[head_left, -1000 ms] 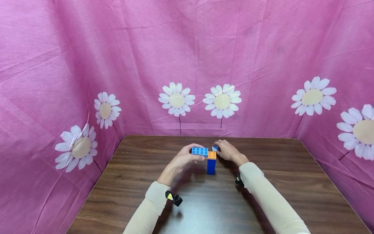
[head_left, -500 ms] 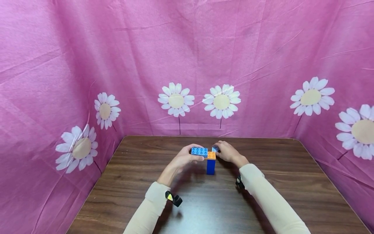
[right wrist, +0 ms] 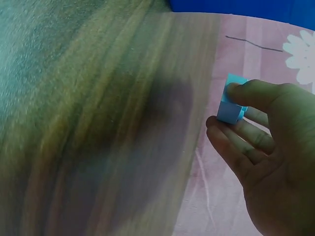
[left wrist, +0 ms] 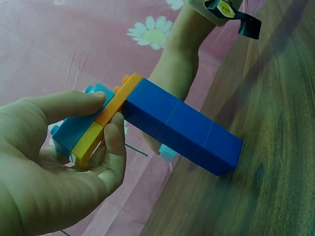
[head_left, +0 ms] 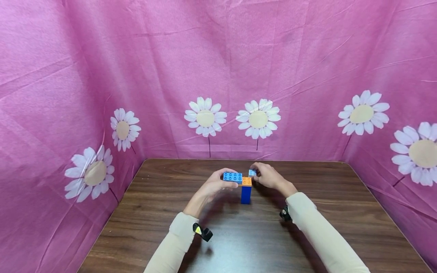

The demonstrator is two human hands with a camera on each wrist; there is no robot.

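Observation:
My left hand (head_left: 214, 185) grips a blue eight-stud brick (head_left: 233, 177), thumb on its near side and fingers curled beneath. In the left wrist view, an orange brick (left wrist: 118, 101) and a yellow brick (left wrist: 87, 141) lie under that blue brick. The orange brick's exposed end caps a dark blue column (head_left: 246, 195) of stacked bricks, which stands upright on the table. Just behind and right of the column, my right hand (head_left: 269, 177) pinches a small light blue brick (right wrist: 231, 101) between thumb and fingers, apart from the column.
The brown wooden table (head_left: 153, 227) extends around both hands. A pink cloth (head_left: 218, 57) with printed daisies hangs along its back and sides. Each wrist carries a black strap-on camera, such as the left one (head_left: 203, 232).
My right hand has shifted slightly right and turned, so the light blue brick's studs show more and it sits farther from the orange brick. My left hand and the column have stayed nearly still.

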